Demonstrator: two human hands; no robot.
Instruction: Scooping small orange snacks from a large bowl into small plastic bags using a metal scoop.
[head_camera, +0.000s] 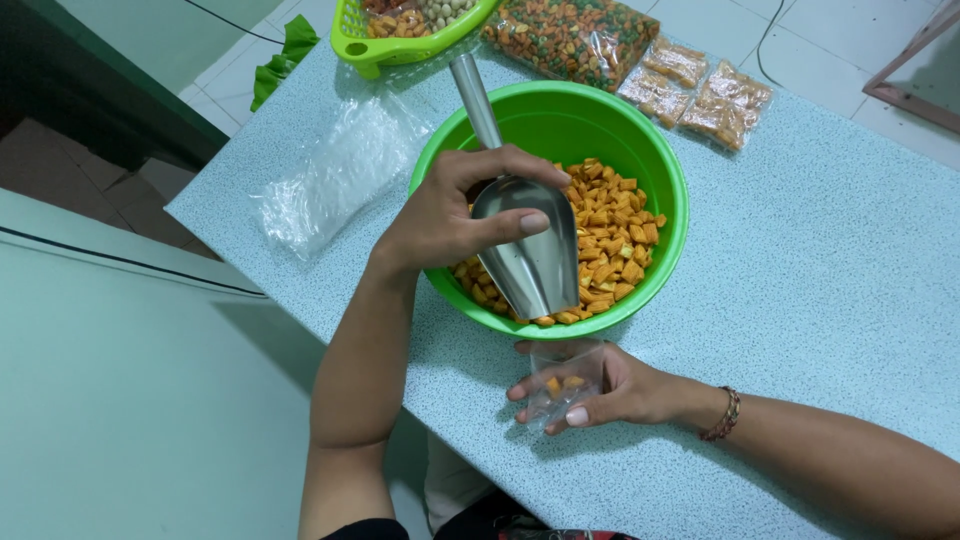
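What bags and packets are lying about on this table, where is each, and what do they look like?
Small clear bag: near edge, held in the right hand, a few orange snacks inside.
Large clear bag: far side, behind the green bowl, mixed orange and green pieces.
Three small sealed packets: far right, orange-brown snacks.
Pile of empty clear bags: left of the bowl, crumpled.

Steel scoop (525, 250) tilted over green bowl's rim, small clear bag (565, 383) below, seemingly open

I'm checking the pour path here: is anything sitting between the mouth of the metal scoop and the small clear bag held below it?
Nothing visible does. The left hand tips the metal scoop over the green bowl's near rim, and the small clear bag, held by the right hand, sits just below, apart from the scoop's mouth.
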